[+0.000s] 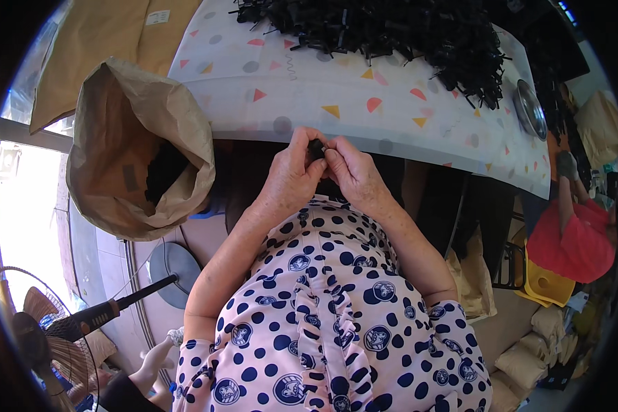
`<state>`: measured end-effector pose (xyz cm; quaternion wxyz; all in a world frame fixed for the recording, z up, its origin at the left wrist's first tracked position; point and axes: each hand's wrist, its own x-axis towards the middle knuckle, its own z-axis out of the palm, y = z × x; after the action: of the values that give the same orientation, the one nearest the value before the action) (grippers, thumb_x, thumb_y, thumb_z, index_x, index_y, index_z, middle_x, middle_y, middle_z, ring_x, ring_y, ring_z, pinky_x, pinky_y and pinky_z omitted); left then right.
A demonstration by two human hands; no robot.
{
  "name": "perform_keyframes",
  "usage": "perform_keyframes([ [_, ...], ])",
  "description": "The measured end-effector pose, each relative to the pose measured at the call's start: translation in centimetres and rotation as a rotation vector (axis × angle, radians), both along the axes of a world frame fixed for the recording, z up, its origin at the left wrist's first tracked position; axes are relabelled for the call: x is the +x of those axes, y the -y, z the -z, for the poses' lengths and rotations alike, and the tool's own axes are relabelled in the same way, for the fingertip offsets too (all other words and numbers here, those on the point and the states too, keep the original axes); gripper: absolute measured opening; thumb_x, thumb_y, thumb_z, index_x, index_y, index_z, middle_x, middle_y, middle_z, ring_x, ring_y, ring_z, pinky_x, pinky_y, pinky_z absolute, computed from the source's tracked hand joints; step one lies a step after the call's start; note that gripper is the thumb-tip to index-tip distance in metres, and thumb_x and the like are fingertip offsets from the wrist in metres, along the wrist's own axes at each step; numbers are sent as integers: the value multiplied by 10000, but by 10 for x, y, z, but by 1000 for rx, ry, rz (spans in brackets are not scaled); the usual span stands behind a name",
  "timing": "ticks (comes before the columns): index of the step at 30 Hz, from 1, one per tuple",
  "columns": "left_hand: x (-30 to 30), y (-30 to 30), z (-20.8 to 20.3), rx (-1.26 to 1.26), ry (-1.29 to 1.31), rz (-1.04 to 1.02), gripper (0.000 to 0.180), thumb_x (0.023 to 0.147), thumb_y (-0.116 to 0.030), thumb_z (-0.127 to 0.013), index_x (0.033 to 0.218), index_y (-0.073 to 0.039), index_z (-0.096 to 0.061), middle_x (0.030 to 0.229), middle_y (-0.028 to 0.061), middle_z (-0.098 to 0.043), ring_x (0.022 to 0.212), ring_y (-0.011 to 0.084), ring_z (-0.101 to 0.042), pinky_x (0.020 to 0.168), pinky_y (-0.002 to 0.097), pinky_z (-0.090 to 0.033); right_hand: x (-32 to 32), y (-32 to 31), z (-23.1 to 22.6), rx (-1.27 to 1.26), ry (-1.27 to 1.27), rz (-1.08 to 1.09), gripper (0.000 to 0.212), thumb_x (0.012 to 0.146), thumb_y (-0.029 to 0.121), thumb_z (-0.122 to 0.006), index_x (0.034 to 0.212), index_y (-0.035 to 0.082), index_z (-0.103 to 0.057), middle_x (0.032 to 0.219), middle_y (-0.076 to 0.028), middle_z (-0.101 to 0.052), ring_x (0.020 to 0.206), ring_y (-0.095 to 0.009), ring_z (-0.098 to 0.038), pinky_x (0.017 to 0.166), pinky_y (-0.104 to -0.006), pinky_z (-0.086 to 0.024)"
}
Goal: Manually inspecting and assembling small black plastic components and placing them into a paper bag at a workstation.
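My left hand [287, 173] and my right hand [353, 172] meet just in front of the table's near edge. Between them is a small black part [315, 149], mostly covered by fingers, so its exact kind does not show. The left thumb and fingers are closed around it. The right thumb and forefinger pinch at its right side. Beyond my hands, a large heap of thin black plastic-looking pieces [384, 31] covers the far part of the table. An open brown paper sack [185, 113] stands left of my hands, with a dark mass of pieces inside.
A patterned cloth [309, 82] covers the table. A round metal dish [531, 110] sits at its right edge. Brown cardboard [110, 41] lies at upper left. A fan [41, 329] stands lower left. A person in a red top [573, 240] is at the right, near a yellow stool [548, 281].
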<state>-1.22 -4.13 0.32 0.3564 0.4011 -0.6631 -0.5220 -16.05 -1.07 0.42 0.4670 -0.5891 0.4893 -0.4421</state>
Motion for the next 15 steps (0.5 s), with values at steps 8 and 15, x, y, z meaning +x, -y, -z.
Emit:
perform_keyframes([
  [8,3,-1,-12,-297,296,-82,296,801,23,-550,1072,-49,-455,922,213,-596,807,431,-587,657,465,-470,16,3,4,-81,-82,119,146,967,121,-461,1025,6,-529,759,-187,-621,698,-327,-642,633,-332,-487],
  [15,4,-1,-9,-233,236,-123,256,838,-3,-569,1068,-59,-470,873,155,-594,712,291,-619,599,388,-471,16,1,16,-108,60,121,209,989,174,-454,1108,10,-509,745,-87,-569,615,-157,-532,572,-264,-432],
])
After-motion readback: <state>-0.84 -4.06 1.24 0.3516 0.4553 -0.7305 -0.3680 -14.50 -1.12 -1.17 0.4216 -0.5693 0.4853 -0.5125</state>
